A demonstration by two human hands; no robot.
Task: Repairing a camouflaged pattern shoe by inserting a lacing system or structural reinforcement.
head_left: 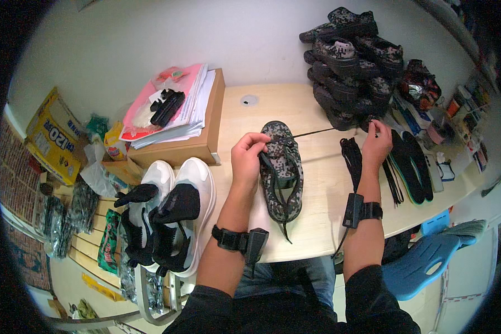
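Observation:
A single camouflage shoe [295,183] lies on the table before me, its toe pointing away. My left hand [249,158] is closed, thumb and fingers pinching the shoe's left side by the eyelets; whether a lace is also between them is hidden. From the shoe's upper right a black shoelace [314,132] stretches taut across to my right hand [377,143], whose fingertips are closed on it. Another stretch of lace hangs past the shoe's heel. Beside my right wrist lie a bundle of black laces [350,156] and dark insoles [413,167].
Camouflage shoes [353,67] are piled at the back right. A cardboard box [214,128] with papers stands at the back left, white-and-black sneakers [192,211] nearer. Small items [442,125] crowd the right end. A blue plastic chair [423,264] stands beyond the table's right front edge.

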